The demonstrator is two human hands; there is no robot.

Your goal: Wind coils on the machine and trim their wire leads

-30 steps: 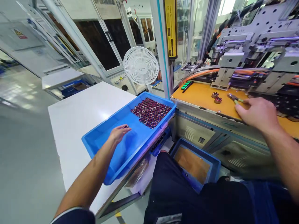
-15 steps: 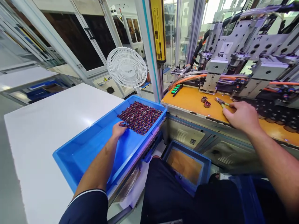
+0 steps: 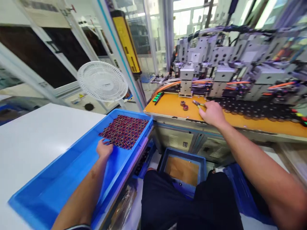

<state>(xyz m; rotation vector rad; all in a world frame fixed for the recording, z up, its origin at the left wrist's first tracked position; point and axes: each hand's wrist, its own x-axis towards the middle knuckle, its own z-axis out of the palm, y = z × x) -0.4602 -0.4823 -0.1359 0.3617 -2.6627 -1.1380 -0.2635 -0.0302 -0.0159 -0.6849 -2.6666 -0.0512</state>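
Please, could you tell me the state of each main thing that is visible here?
Blue tray: partly filled.
Small parts: gathered at the tray's far end.
Left hand: fingers at the parts' edge; grip unclear.
Pliers: held at the handles.
Right hand: closed on the pliers' handles.
Two loose parts: close together on the orange worktop.
Fan: whether it spins, cannot tell.

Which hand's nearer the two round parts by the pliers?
Right. Right hand, on the pliers, is beside the round parts; left hand is farther off, in the blue tray.
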